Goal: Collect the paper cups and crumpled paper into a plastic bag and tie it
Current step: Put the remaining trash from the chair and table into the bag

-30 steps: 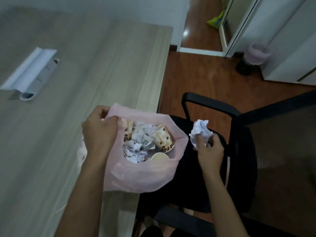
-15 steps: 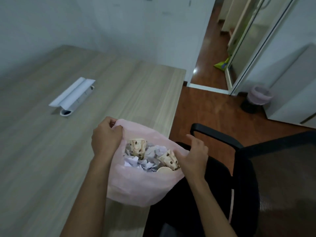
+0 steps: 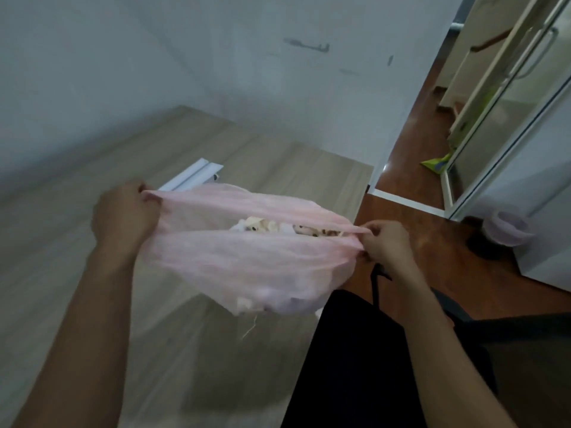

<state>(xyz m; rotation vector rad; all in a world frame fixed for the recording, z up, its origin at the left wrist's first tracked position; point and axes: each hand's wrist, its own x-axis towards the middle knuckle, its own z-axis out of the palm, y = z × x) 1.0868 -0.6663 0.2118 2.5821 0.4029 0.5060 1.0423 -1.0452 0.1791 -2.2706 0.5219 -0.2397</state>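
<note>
The left hand (image 3: 123,216) gripped the left end of the pink plastic bag (image 3: 247,257), fingers curled round the rim. The bag hung stretched between the 2 hands above the wooden table (image 3: 77,288) edge, its mouth narrowed to a slit showing paper cups (image 3: 309,231) and crumpled paper (image 3: 239,227). The right hand (image 3: 387,242) pinched the opposite end. To tie well, both ends probably needed even tension, then crossing over the slit. Both forearms reached forward, wrists level.
</note>
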